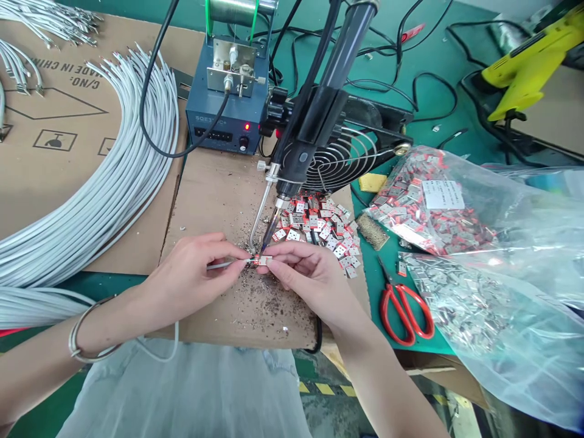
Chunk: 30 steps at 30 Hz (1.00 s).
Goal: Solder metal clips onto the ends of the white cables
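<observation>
Between the thumb and index finger of my left hand point(205, 267) is the end of a white cable point(219, 265), its tail looping below the wrist. My right hand point(310, 274) pinches a small USB connector point(263, 260) with a metal shell and red part, where the cable's wires meet it. Just above that joint the soldering iron point(274, 225) points down with its tip at or very near the connector. A thin bent solder feed tube point(259, 213) ends beside the tip. Fingertips hide part of the connector.
Loose red-and-silver connectors point(337, 234) pile right of the iron. A blue solder feeder point(223, 115) and a fan point(342, 158) stand behind. White cables point(137, 182) lie left. Red-handled scissors point(406, 310), a bag of connectors point(420, 207) and a bag of metal shells point(474, 304) lie right.
</observation>
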{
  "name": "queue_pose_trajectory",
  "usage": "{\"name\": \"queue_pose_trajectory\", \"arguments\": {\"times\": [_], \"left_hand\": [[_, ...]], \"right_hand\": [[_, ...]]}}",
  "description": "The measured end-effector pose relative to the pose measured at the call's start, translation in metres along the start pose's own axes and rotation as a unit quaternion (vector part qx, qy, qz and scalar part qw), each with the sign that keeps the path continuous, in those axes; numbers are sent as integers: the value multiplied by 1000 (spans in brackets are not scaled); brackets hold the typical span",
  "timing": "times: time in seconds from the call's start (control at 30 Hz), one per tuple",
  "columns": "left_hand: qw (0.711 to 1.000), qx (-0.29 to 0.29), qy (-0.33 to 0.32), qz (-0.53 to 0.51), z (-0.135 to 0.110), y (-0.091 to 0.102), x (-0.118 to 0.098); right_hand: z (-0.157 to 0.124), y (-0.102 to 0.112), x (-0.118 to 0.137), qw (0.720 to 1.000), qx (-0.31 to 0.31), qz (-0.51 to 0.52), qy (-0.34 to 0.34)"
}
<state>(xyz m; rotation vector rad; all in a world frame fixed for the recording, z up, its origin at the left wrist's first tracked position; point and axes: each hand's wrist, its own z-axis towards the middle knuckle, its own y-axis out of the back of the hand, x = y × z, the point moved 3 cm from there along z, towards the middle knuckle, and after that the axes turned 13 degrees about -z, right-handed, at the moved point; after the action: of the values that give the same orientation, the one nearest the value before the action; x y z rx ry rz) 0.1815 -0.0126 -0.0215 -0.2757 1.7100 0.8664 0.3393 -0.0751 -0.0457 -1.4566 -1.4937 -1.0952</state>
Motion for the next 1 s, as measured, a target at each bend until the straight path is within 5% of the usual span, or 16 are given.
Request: {"name": "queue_pose_trajectory", "arguments": {"times": [0.5, 1.0], "left_hand": [[999, -9, -46, -6, -3, -2, 3], [999, -2, -43, 25, -2, -5, 4]], "right_hand": [[0, 1, 1, 1000, 7, 2, 12], [2, -6, -4, 994, -60, -97, 4]]}}
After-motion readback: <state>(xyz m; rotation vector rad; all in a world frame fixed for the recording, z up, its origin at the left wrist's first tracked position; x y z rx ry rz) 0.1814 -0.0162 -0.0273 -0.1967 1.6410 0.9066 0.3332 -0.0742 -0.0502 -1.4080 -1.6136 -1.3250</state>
